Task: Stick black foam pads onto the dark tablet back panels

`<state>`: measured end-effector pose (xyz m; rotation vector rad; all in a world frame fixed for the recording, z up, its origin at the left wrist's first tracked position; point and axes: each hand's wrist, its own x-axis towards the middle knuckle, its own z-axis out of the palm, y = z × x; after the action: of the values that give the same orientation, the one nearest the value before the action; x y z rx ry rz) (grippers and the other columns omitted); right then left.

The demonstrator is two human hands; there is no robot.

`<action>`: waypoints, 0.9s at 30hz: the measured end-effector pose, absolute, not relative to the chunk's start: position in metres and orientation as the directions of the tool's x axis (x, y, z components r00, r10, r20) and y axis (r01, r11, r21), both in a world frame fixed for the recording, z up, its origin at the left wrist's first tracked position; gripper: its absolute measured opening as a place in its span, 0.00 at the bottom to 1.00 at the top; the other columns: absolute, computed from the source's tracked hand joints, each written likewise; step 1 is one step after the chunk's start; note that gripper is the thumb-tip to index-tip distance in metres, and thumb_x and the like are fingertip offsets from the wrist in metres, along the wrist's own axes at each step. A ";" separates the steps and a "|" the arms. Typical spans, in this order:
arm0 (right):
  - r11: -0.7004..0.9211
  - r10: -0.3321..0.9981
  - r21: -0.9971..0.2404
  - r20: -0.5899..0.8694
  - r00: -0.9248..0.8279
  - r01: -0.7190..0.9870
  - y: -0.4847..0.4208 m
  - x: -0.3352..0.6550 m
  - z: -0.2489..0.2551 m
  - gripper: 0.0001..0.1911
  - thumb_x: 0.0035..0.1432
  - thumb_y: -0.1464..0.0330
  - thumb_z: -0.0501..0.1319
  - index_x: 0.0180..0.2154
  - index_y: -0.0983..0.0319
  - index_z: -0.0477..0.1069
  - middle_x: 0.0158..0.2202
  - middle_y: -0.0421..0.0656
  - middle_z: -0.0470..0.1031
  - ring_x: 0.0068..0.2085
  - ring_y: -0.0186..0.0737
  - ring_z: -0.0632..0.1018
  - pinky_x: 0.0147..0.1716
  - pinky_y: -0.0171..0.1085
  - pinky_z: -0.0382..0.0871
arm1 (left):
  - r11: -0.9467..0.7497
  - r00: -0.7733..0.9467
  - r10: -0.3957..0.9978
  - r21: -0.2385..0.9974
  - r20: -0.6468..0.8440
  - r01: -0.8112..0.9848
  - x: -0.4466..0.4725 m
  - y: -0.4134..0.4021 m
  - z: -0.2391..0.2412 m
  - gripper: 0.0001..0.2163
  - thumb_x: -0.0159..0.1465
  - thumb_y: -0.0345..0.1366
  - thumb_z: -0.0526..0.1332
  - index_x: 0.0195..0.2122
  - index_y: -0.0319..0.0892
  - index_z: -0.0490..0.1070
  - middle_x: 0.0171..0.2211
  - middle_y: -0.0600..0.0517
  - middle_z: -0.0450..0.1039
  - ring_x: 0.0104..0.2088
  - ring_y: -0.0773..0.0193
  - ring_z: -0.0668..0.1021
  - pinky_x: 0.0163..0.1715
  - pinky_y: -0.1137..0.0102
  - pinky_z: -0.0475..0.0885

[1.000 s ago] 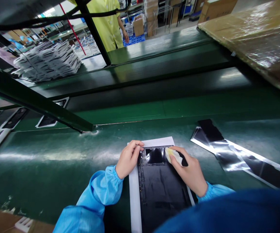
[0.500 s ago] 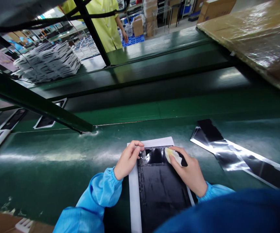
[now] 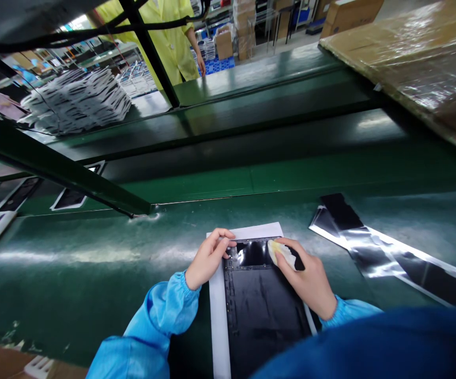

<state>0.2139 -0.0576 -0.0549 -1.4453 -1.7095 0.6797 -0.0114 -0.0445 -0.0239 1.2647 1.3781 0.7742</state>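
Note:
A flat black panel [image 3: 267, 305], like the casing of an electronic device, lies on a white sheet [image 3: 218, 321] in front of me. It has a glossy dark rectangle near its far end. My left hand [image 3: 211, 257] is at the panel's far left corner, thumb and bent fingers closed on its edge. In my right hand [image 3: 309, 276] is a crumpled white cloth [image 3: 281, 253] with yellowish stains, pinched between thumb and fingers. The cloth touches the panel near its far right corner. My sleeve hides the near right part of the panel.
Black film strips with white edges [image 3: 370, 247] lie on the green bench [image 3: 93, 284] at right. A green post [image 3: 105, 187] slants across the left. Beyond runs a belt [image 3: 220, 179] with a panel [image 3: 70, 197]. A wrapped board [image 3: 417, 68] juts in; a person in yellow [image 3: 172, 42] stands opposite.
The panels on the belt at the left have slid slightly further left. The person in yellow has shifted a little. My hands, the cloth and the black panel look almost unmoved.

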 end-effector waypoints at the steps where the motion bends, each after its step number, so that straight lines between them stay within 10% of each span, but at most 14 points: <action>1: 0.209 0.974 -0.805 0.220 -0.047 0.556 -0.058 0.214 -0.055 0.10 0.58 0.64 0.56 0.41 0.58 0.70 0.28 0.34 0.78 0.10 0.29 0.62 0.14 0.33 0.60 | 0.235 0.122 0.953 0.932 -0.277 0.275 -0.011 -0.044 -0.023 0.10 0.65 0.43 0.54 0.41 0.43 0.66 0.43 0.47 0.74 0.44 0.58 0.79 0.32 0.70 0.74; 11: 0.196 0.977 -0.804 0.211 -0.040 0.561 -0.059 0.215 -0.056 0.10 0.58 0.63 0.55 0.41 0.58 0.70 0.26 0.34 0.77 0.10 0.29 0.61 0.14 0.33 0.59 | 0.239 0.177 0.929 0.893 -0.325 0.382 -0.008 -0.035 -0.026 0.12 0.61 0.41 0.59 0.42 0.40 0.71 0.28 0.53 0.75 0.28 0.66 0.75 0.29 0.72 0.68; 27: 0.222 0.971 -0.798 0.234 -0.050 0.561 -0.059 0.215 -0.056 0.09 0.59 0.65 0.56 0.41 0.59 0.70 0.28 0.35 0.78 0.11 0.30 0.65 0.15 0.33 0.62 | -0.062 0.230 0.962 0.704 -0.147 0.708 -0.006 -0.029 -0.013 0.07 0.63 0.34 0.56 0.37 0.44 0.74 0.33 0.54 0.78 0.32 0.65 0.78 0.36 0.71 0.71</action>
<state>0.2147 -0.0586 -0.0561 -1.4385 -1.7161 0.6630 -0.0060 -0.0291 -0.0134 1.8307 1.5389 0.4808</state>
